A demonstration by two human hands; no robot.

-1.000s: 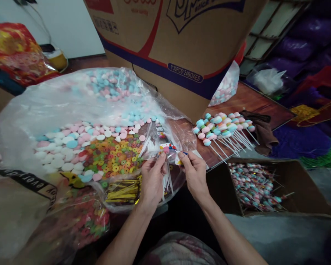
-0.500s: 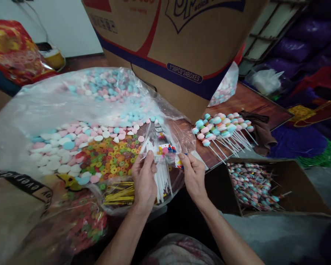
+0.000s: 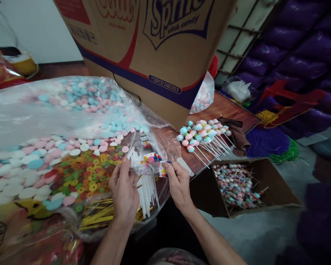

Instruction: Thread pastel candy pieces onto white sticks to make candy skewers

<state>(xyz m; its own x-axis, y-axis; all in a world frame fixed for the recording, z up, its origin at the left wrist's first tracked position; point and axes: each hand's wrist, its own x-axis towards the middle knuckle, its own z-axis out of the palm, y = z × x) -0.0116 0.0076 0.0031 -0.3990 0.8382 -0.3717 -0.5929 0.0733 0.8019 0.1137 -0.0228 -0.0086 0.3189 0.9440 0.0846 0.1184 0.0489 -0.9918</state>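
Observation:
A small clear plastic bag with a colourful print stretches between my hands. My left hand is closed on its clear end, thumb and fingers pinching. My right hand pinches the other end, by a white printed piece. Just beneath lies a bundle of white sticks. Gold twist ties lie beside my left wrist. Beyond my left hand are ring-shaped gummies in several colours, and flat pink, white and blue candies spread on clear plastic.
A tall cardboard carton stands at the back. Candy skewers lie on the table's right side near a brown cloth. Lower right, an open cardboard box holds many wrapped skewers. Purple packs are stacked behind.
My view has turned to the right, so the table things sit further left in the picture. Both hands still hold the small bag in much the same way.

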